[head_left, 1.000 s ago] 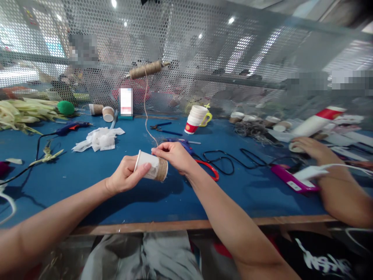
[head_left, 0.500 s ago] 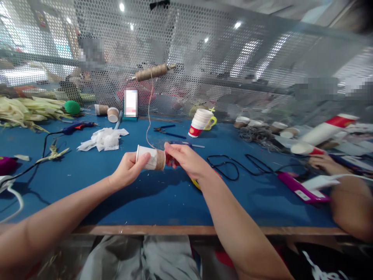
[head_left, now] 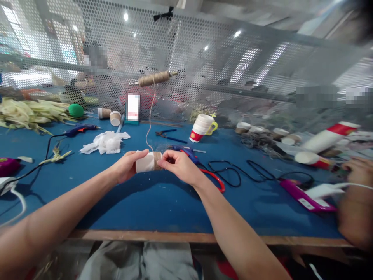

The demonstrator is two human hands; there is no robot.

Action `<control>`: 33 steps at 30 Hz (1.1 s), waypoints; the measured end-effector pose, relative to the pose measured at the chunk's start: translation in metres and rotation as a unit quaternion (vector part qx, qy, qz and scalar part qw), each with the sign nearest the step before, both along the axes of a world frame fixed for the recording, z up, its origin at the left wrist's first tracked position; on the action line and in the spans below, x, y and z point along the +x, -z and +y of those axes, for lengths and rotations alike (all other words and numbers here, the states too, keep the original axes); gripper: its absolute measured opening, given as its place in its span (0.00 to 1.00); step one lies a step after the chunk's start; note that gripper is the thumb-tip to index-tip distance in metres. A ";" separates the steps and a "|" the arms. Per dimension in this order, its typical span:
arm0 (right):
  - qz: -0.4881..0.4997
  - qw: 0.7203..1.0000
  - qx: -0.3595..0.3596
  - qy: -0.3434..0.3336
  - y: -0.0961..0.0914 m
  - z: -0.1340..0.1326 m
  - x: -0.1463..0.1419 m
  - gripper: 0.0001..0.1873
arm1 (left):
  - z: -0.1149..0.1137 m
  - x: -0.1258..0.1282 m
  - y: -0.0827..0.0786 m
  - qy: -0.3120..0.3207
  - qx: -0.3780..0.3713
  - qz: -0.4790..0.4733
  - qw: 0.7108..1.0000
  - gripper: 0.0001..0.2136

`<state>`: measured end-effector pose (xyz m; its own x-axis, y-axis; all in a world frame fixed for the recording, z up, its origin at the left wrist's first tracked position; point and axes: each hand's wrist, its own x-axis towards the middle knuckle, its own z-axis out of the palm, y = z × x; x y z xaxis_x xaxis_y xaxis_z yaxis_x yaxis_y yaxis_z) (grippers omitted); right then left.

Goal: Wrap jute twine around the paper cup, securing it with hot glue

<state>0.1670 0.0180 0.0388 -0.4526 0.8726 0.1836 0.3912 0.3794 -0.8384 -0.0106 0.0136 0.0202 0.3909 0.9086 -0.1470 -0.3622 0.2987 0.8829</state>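
Observation:
My left hand (head_left: 127, 166) is closed around the white part of a paper cup (head_left: 144, 162) held sideways above the table, thumb on top. Brown twine (head_left: 157, 160) is wound in a band around the cup's base end. At that end, the fingers of my right hand (head_left: 179, 165) are pinched on the wrapped cup; my palm side and some fingertips are hidden. A loose strand (head_left: 150, 124) runs from the cup up to a twine spool (head_left: 154, 79) on the mesh panel.
Behind my right hand lie a blue glue gun (head_left: 190, 155) and a red-handled tool (head_left: 218, 181). Pliers (head_left: 170, 136), stacked cups (head_left: 201, 128), white crumpled material (head_left: 106, 142) and another glue gun (head_left: 81, 130) lie farther back. A co-worker's arm (head_left: 357, 186) is at right.
My right hand has shifted slightly left, its fingers now over the twine band. My left thumb has moved up onto the cup's top side. The view has tilted slightly.

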 end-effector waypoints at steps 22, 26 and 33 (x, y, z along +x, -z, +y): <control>0.160 0.977 -0.142 0.022 0.002 0.009 -0.012 0.12 | -0.015 0.009 0.012 0.040 0.172 0.188 0.966 0.19; 0.176 0.972 -0.159 -0.006 0.004 0.008 -0.016 0.10 | -0.016 0.012 0.012 0.054 0.161 0.184 0.968 0.20; 0.121 0.978 -0.162 -0.042 0.008 0.006 -0.023 0.12 | -0.016 0.019 0.012 0.034 0.130 0.193 0.972 0.20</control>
<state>0.1441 0.0238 0.0311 -0.5026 0.8644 0.0138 0.1445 0.0997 -0.9845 0.0082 -0.0024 0.0086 0.4125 0.9088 -0.0627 0.0228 0.0585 0.9980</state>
